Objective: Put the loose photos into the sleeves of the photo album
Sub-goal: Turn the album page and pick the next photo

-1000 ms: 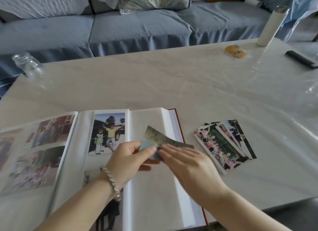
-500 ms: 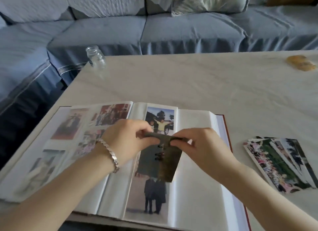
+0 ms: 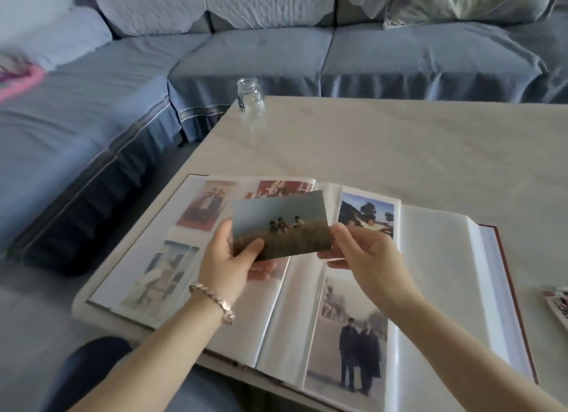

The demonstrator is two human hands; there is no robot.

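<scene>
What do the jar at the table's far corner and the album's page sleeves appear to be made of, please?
The jar looks like clear glass, being see-through, though plastic is possible. The sleeves seem thin glossy plastic film, given the glare streaks over the pages.

Left wrist: bracelet (image 3: 215, 301), rose-gold metal, chunky twisted links, snug fit | left hand (image 3: 227, 264), right hand (image 3: 365, 258): bare, as are both forearms down to frame edge | leg (image 3: 92, 368): dark blue fabric, rounded over the knee, lower left, soft focus.
</scene>
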